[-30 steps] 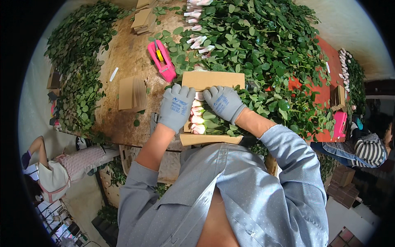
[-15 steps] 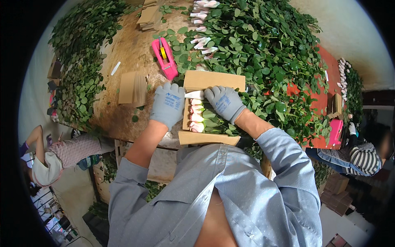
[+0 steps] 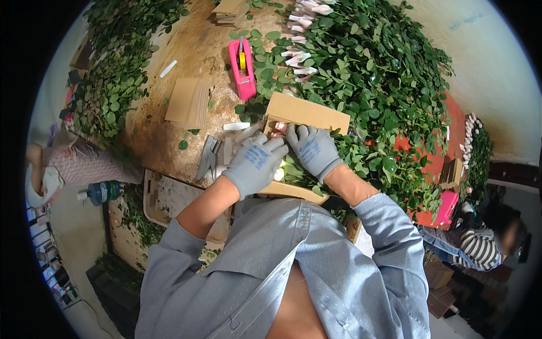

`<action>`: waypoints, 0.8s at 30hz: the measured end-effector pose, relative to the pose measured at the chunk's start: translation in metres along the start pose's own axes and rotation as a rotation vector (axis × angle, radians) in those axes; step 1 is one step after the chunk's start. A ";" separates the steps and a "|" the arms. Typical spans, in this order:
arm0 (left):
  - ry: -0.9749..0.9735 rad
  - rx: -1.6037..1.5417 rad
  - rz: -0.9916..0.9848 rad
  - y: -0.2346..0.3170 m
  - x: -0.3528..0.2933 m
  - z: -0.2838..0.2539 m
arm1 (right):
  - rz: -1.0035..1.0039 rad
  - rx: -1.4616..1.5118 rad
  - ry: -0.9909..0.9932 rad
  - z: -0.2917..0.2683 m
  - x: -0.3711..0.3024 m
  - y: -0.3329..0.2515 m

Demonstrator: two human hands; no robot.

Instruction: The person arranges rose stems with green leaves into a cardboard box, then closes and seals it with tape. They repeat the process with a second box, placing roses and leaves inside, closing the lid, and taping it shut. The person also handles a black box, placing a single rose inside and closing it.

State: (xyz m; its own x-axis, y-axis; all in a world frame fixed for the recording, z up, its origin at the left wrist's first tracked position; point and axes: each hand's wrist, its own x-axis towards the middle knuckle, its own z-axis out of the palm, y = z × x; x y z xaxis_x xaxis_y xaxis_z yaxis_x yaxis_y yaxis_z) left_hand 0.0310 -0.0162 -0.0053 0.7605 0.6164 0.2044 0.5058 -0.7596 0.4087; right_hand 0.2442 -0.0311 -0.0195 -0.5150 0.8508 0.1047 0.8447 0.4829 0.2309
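Note:
My left hand, in a grey work glove, lies across several pink-and-white roses with its fingers stretched out. My right hand, gloved the same way, rests over the green stems and leaves just right of the blooms, its fingers extended and slightly apart. The roses lie in a folded piece of brown cardboard, with one flap beyond my hands and another edge near my waist. Most of the blooms are hidden under my gloves. A white paper sleeve lies left of the cardboard, near a grey stapler.
A pink tape dispenser stands farther back. Stacked cardboard sheets lie on the worn table. Leafy rose stems heap at the right, others at far left. A person in striped sleeves is at right, another person at left.
My left hand has moved right and down onto the roses. The white sleeve that was between my hands is no longer there. The stapler, formerly hidden, now shows, and the view has shifted.

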 end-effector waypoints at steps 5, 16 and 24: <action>-0.103 0.022 -0.072 0.005 -0.005 0.012 | 0.086 0.004 -0.200 -0.010 0.002 -0.016; -0.083 0.010 -0.109 0.005 -0.009 0.016 | 0.082 0.033 -0.234 0.002 0.006 -0.020; -0.116 -0.055 -0.153 0.004 -0.010 0.017 | 0.069 0.017 -0.321 0.000 0.015 -0.015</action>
State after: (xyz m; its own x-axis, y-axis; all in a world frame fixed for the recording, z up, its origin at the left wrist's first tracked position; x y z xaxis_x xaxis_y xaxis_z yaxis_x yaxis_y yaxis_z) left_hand 0.0325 -0.0286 -0.0204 0.7200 0.6932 0.0333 0.5986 -0.6446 0.4757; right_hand 0.2238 -0.0261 -0.0214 -0.3863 0.9024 -0.1911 0.8799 0.4226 0.2173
